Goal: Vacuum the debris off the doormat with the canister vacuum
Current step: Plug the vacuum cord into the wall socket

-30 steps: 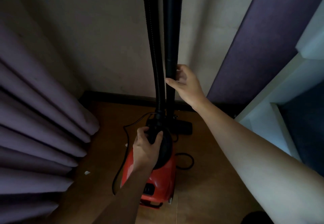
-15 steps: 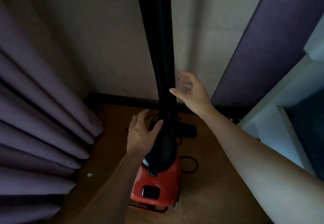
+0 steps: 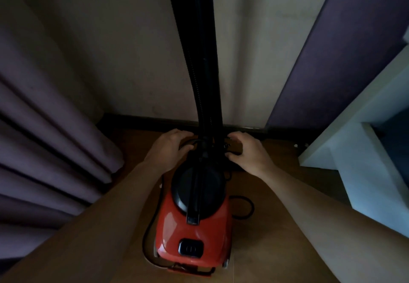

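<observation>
The red canister vacuum (image 3: 192,227) with a black lid stands on the wooden floor near the wall. Its black hose and wand (image 3: 199,61) rise upright against the wall. My left hand (image 3: 167,151) is low at the left of the hose base, fingers curled around a loop of the black power cord (image 3: 147,234). My right hand (image 3: 249,152) is at the right of the hose base, fingers and thumb closed on the black floor head (image 3: 235,148) by the skirting. No doormat is in view.
Purple curtain folds (image 3: 51,149) hang close on the left. A purple panel (image 3: 345,45) and a white shelf unit (image 3: 363,149) stand on the right. More cord loops on the floor (image 3: 247,209) right of the canister. The light is dim.
Both hands have dropped from the wand and the canister top to the floor at the hose base. My view has moved closer over the vacuum.
</observation>
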`<act>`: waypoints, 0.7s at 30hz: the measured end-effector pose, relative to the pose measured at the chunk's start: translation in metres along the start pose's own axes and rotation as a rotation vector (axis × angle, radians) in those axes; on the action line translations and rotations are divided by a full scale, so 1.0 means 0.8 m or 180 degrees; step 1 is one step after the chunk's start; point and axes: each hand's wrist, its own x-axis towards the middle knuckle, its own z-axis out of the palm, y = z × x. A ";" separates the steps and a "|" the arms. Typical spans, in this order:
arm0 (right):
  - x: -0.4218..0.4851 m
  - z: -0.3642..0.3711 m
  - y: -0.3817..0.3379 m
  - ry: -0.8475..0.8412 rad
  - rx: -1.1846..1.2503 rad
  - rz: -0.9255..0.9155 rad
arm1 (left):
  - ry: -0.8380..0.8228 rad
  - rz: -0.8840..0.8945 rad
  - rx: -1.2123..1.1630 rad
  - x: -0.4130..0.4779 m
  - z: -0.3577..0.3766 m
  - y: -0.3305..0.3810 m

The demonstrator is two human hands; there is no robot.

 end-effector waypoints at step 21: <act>0.008 0.028 0.026 0.0323 -0.0035 -0.0172 | 0.0554 0.0019 -0.0362 -0.010 0.020 0.007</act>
